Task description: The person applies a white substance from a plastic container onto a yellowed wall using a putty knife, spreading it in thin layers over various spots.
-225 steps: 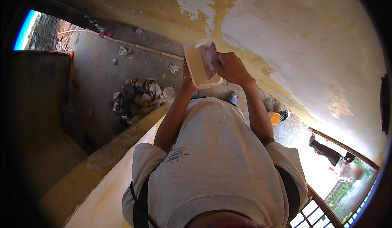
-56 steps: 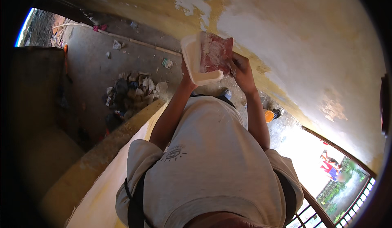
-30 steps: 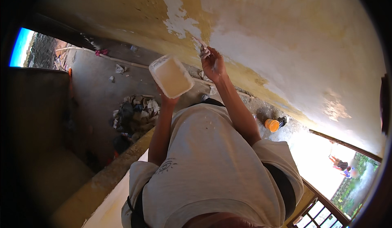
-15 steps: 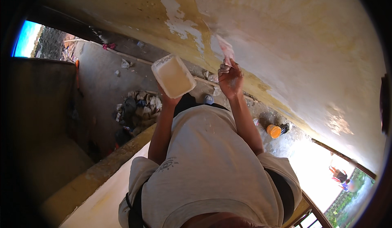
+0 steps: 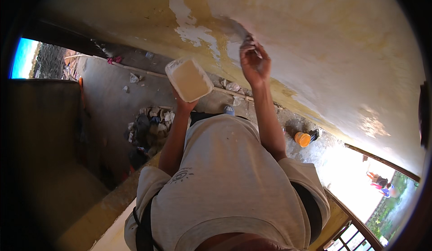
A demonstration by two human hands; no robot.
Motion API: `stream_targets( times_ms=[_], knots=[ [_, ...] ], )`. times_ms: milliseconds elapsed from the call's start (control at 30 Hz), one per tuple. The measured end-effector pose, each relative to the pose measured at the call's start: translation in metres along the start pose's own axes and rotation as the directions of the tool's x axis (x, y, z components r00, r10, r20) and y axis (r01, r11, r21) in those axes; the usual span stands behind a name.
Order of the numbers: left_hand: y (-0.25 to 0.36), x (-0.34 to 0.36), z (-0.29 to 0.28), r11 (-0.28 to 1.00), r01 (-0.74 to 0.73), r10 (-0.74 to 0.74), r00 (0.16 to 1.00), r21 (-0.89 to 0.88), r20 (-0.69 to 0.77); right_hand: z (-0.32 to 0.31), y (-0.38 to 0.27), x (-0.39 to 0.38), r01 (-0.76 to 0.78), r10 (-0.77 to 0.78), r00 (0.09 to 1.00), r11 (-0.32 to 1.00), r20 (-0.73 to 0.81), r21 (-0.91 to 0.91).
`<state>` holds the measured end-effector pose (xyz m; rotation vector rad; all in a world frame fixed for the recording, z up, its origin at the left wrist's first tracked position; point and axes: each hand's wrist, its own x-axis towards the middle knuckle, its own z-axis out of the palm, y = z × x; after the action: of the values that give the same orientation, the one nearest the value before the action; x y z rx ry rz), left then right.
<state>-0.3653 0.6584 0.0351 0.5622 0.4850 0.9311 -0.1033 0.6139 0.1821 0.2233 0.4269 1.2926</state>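
L hand (image 5: 185,105) grips the tub (image 5: 201,95) of pale mix (image 5: 189,81), out near the wall (image 5: 306,48); R hand (image 5: 256,65) pinches a thin spreader (image 5: 248,39) up at it, contact unclear. Prob. mid-smoothing stroke; next move needs steady, even pressure, approx. flat.

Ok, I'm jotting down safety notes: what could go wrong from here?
The open tub is held by the left hand alone, so a jolt might spill its pale contents. The pole and white scraps on the floor lie near a foot and could trip a step. With the right hand holding a flat tool up at the patchy wall, loose bits might drop.
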Motion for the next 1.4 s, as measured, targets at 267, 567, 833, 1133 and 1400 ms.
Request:
stream_targets(
  times_ms=[267, 567, 833, 1133, 1400],
  knots=[
    [0.02, 0.023, 0.003, 0.94, 0.157, -0.164, 0.986, -0.302, 0.002, 0.005, -0.017, -0.081, 0.207, -0.166, 0.932, 0.973, 0.321, -0.098],
    [0.018, 0.027, 0.0, 0.915, 0.202, -0.217, 0.976, -0.348, -0.005, -0.111, 0.002, 0.02, 0.075, -0.125, 0.986, 0.924, -0.11, -0.376],
    [-0.007, 0.027, 0.01, 0.901, 0.209, -0.218, 0.976, -0.381, 0.019, 0.017, -0.024, -0.056, 0.215, -0.211, 0.95, 0.977, 0.229, 0.007],
    [-0.032, 0.011, 0.0, 0.454, 0.207, -0.255, 0.962, -0.867, 0.096, 0.001, -0.022, -0.084, 0.077, -0.039, 0.983, 0.975, 0.182, -0.209],
    [-0.021, -0.032, -0.001, 0.887, 0.063, -0.041, 0.997, -0.458, 0.059, -0.144, -0.02, 0.026, -0.182, 0.058, 0.952, 0.896, -0.299, -0.405]
  ],
)
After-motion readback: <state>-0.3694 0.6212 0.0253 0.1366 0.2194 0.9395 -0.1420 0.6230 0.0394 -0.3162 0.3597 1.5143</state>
